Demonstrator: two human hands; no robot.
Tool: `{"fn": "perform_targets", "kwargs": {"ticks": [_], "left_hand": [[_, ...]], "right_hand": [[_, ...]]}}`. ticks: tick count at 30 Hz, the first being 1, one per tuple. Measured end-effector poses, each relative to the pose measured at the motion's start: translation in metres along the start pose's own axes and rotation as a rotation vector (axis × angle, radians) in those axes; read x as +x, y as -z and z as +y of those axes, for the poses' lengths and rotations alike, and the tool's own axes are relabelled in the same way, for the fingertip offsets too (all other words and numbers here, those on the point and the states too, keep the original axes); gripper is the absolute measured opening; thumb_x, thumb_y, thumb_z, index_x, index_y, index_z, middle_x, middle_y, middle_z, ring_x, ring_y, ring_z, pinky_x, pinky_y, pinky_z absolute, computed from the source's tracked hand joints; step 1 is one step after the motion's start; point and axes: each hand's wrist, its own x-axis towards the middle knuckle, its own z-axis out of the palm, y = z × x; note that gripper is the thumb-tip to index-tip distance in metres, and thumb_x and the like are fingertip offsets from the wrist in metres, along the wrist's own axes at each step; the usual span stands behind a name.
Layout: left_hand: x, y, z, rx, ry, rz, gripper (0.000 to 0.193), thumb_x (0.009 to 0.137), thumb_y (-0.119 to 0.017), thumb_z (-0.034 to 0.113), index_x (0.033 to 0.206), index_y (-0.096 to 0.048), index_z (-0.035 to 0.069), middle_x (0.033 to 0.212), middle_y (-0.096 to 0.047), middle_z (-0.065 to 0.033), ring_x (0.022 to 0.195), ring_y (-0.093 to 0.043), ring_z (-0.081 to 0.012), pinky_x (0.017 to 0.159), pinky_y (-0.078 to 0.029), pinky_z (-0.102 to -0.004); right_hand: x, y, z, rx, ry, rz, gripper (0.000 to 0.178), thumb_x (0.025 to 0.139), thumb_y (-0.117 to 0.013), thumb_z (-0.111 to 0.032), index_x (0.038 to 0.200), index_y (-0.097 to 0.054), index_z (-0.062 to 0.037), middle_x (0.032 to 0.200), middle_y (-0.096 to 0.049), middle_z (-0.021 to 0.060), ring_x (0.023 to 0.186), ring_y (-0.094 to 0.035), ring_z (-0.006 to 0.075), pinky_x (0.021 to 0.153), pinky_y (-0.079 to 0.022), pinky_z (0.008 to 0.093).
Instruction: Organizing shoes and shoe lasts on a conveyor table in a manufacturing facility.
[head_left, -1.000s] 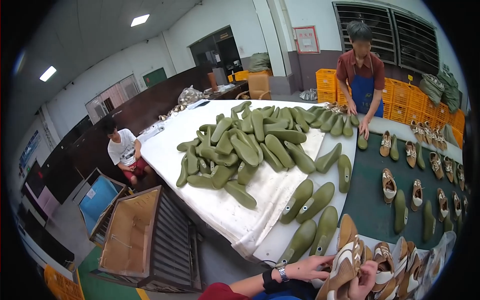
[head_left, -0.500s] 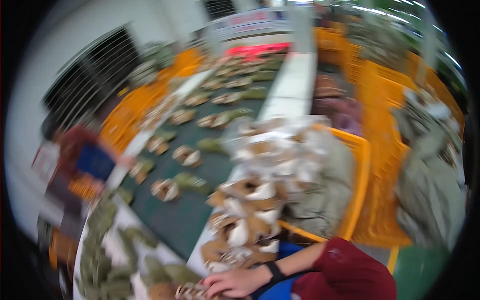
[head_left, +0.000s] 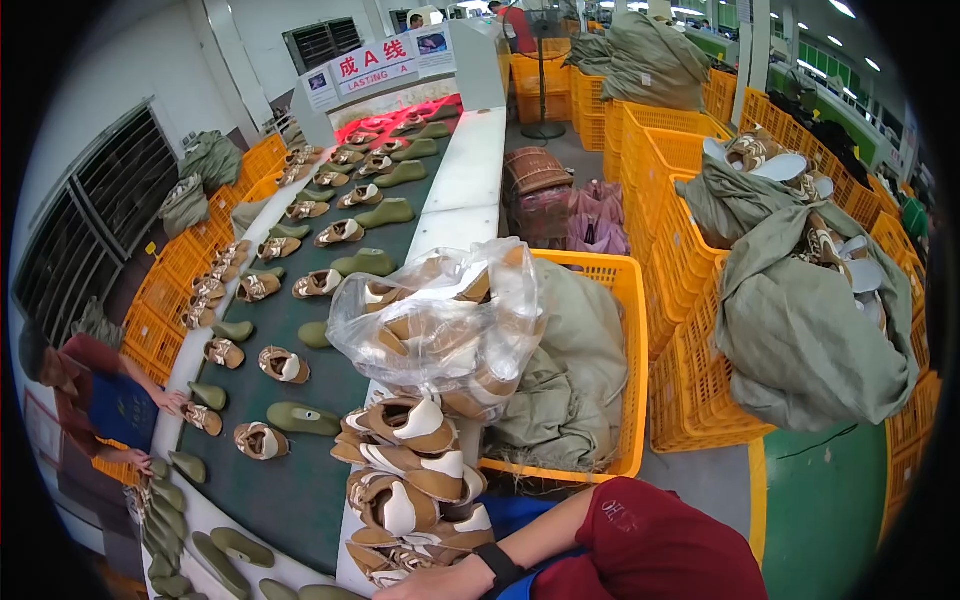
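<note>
My right hand (head_left: 432, 582) is at the lower edge, beside a pile of brown and white shoe uppers (head_left: 398, 508) on the white ledge. Its fingers run out of the picture, so whatever they hold cannot be seen; a dark band (head_left: 498, 566) circles the wrist. My left hand is out of view. Just left of the hand, green shoe lasts (head_left: 240, 546) lie on the white table. Above the pile, a clear plastic bag (head_left: 440, 320) of more uppers leans over the belt's edge.
A dark green conveyor belt (head_left: 222, 492) carries pairs of uppers and lasts. Across it, a co-worker (head_left: 100, 385) handles an upper and lasts. A yellow crate (head_left: 632, 400) with grey-green cloth stands on my right. Stacked crates (head_left: 690, 400) rise beyond, cloth bundles (head_left: 815, 310) on them.
The view has swung and sharpened from blur, with the belt and pile lower and further left. My right hand sits lower in the picture, its fingers now cut off; earlier they rested on an upper.
</note>
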Motion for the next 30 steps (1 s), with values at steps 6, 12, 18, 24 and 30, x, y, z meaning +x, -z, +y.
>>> {"fn": "perform_targets", "kwargs": {"ticks": [6, 12, 18, 24, 30], "left_hand": [[-0.028, 0.004, 0.010, 0.056, -0.093, 0.176, 0.063, 0.082, -0.063, 0.017, 0.136, -0.035, 0.001, 0.125, -0.048, -0.0165, 0.112, -0.050, -0.0275, 0.096, -0.040, -0.0377], [-0.050, 0.007, 0.021, 0.117, -0.186, 0.347, 0.065, 0.082, -0.064, 0.019, 0.136, -0.035, 0.000, 0.125, -0.047, -0.0182, 0.111, -0.051, -0.0294, 0.096, -0.041, -0.0389], [-0.060, 0.015, 0.032, 0.187, -0.273, 0.502, 0.066, 0.082, -0.065, 0.021, 0.136, -0.034, 0.000, 0.125, -0.047, -0.0199, 0.110, -0.051, -0.0314, 0.095, -0.041, -0.0400], [-0.055, 0.027, 0.038, 0.248, -0.336, 0.644, 0.068, 0.082, -0.066, 0.023, 0.136, -0.033, -0.001, 0.125, -0.046, -0.0216, 0.109, -0.051, -0.0334, 0.094, -0.042, -0.0412], [-0.067, 0.119, 0.042, 0.129, -0.124, 0.768, 0.071, 0.079, -0.060, 0.011, 0.140, -0.026, 0.001, 0.129, -0.048, -0.0161, 0.111, -0.052, -0.0315, 0.097, -0.041, -0.0366]], "right_hand": [[-0.002, -0.024, 0.012, 0.152, 0.228, -0.034, 0.033, 0.084, -0.065, -0.038, 0.103, -0.062, -0.0111, 0.094, -0.057, 0.0114, 0.078, -0.060, 0.0298, 0.064, -0.049, 0.0373], [-0.007, -0.019, 0.021, -0.239, 0.269, -0.232, 0.022, 0.082, -0.064, -0.033, 0.080, -0.058, -0.0118, 0.076, -0.055, 0.0075, 0.070, -0.058, 0.0301, 0.057, -0.046, 0.0419], [-0.009, -0.021, 0.022, -0.247, 0.283, -0.185, 0.024, 0.078, -0.065, -0.032, 0.075, -0.055, -0.0102, 0.075, -0.053, 0.0086, 0.069, -0.057, 0.0300, 0.057, -0.045, 0.0421], [-0.019, -0.006, 0.021, -0.219, 0.212, -0.151, 0.024, 0.080, -0.065, -0.028, 0.073, -0.053, -0.0092, 0.074, -0.051, 0.0092, 0.068, -0.056, 0.0303, 0.057, -0.045, 0.0426], [-0.020, 0.034, 0.027, -0.360, 0.099, 0.152, 0.029, 0.080, -0.062, -0.035, 0.070, -0.051, -0.0092, 0.075, -0.050, 0.0075, 0.063, -0.056, 0.0270, 0.051, -0.045, 0.0383]]}}
